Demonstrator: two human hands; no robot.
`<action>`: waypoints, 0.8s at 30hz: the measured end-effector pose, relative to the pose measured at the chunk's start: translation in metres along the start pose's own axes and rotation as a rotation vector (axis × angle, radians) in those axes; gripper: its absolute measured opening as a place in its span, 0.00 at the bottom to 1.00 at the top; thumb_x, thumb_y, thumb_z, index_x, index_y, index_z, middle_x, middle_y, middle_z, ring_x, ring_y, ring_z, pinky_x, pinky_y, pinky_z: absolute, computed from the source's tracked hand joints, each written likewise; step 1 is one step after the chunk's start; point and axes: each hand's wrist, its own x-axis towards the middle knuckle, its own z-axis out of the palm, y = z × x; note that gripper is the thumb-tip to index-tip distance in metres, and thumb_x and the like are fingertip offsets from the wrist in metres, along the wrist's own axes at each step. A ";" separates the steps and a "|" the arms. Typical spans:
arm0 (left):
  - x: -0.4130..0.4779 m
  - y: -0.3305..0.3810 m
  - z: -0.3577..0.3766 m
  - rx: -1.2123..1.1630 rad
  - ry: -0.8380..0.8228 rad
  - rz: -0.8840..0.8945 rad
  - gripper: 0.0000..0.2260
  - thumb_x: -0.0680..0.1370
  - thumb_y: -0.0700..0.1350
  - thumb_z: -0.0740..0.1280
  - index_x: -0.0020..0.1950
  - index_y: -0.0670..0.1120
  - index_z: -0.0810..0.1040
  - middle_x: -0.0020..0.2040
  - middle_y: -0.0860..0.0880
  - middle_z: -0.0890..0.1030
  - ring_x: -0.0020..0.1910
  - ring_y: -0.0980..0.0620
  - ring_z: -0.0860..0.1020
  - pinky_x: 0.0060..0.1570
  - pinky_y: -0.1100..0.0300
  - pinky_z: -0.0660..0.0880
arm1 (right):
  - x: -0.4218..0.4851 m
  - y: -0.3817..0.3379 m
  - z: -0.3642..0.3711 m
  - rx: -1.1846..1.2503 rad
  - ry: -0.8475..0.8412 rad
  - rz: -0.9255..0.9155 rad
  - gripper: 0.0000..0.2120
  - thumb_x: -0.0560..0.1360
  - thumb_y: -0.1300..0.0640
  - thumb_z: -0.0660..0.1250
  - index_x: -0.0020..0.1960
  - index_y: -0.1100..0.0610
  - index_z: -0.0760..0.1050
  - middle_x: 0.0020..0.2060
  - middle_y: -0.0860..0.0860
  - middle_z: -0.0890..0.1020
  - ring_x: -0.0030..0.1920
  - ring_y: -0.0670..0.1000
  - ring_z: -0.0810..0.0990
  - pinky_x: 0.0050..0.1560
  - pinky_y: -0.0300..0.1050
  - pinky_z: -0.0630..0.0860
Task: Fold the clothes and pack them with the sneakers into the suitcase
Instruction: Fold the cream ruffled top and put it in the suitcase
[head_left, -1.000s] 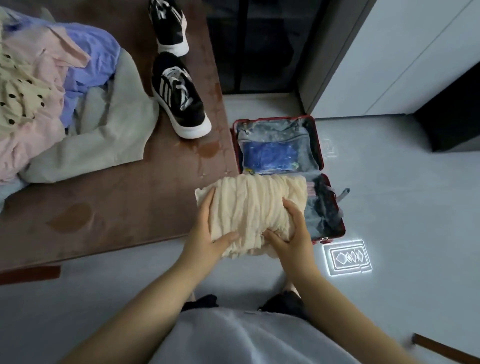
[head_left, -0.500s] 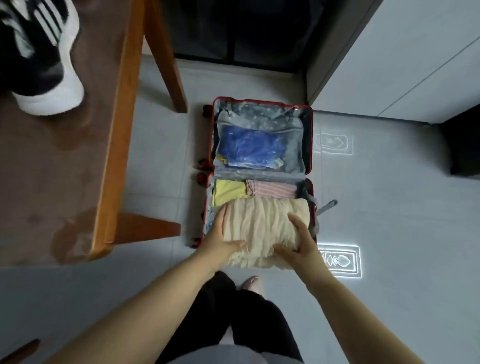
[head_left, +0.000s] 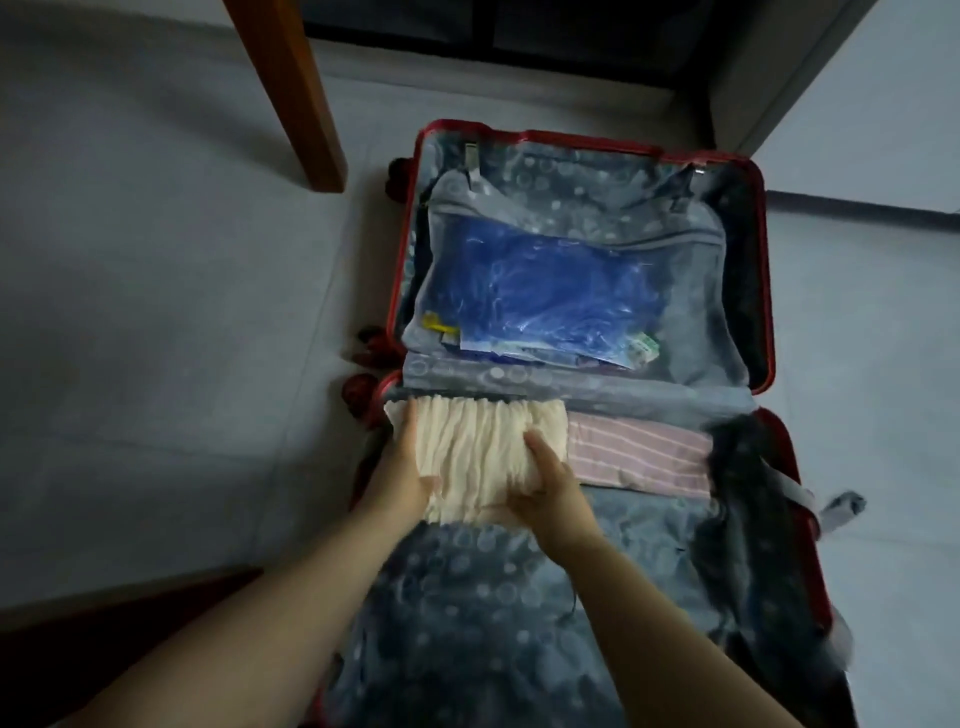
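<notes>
A red suitcase (head_left: 768, 291) lies open on the floor, lined in grey patterned fabric. A folded cream garment (head_left: 483, 447) sits in the far left corner of its near half. My left hand (head_left: 402, 475) grips the garment's left edge and my right hand (head_left: 550, 486) grips its right near corner. A folded pink striped garment (head_left: 641, 457) lies just to the right of it, touching. The far half holds a blue item (head_left: 540, 301) under a mesh cover. The sneakers and the other clothes are out of view.
A wooden table leg (head_left: 296, 98) stands on the floor left of the suitcase's far half. A dark table edge (head_left: 104, 639) is at the lower left. A black fabric flap (head_left: 753, 519) drapes along the suitcase's right side. Pale tiled floor surrounds it.
The cream garment went down from above the table edge into the suitcase, landing over the yellow piece at the left. The view dropped much closer to the suitcase; sneakers and clothes pile left the frame.
</notes>
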 end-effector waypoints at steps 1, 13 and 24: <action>0.009 -0.012 0.016 0.112 0.010 0.013 0.43 0.75 0.36 0.64 0.74 0.55 0.35 0.77 0.43 0.44 0.75 0.42 0.53 0.71 0.50 0.59 | 0.016 0.015 0.010 -0.092 -0.048 0.033 0.35 0.75 0.58 0.65 0.74 0.42 0.51 0.70 0.53 0.61 0.67 0.56 0.66 0.63 0.47 0.67; -0.170 0.102 -0.107 0.352 -0.088 -0.046 0.34 0.80 0.45 0.58 0.76 0.53 0.37 0.78 0.50 0.46 0.75 0.48 0.52 0.73 0.51 0.52 | -0.173 -0.120 -0.079 -0.510 -0.193 0.096 0.36 0.78 0.52 0.60 0.76 0.47 0.39 0.76 0.54 0.45 0.75 0.59 0.49 0.72 0.51 0.55; -0.416 0.266 -0.361 0.175 0.055 0.167 0.32 0.79 0.44 0.58 0.77 0.54 0.43 0.77 0.49 0.53 0.72 0.47 0.60 0.71 0.53 0.57 | -0.398 -0.410 -0.186 -0.535 -0.119 -0.303 0.28 0.75 0.56 0.65 0.72 0.53 0.58 0.69 0.52 0.63 0.68 0.53 0.67 0.65 0.44 0.65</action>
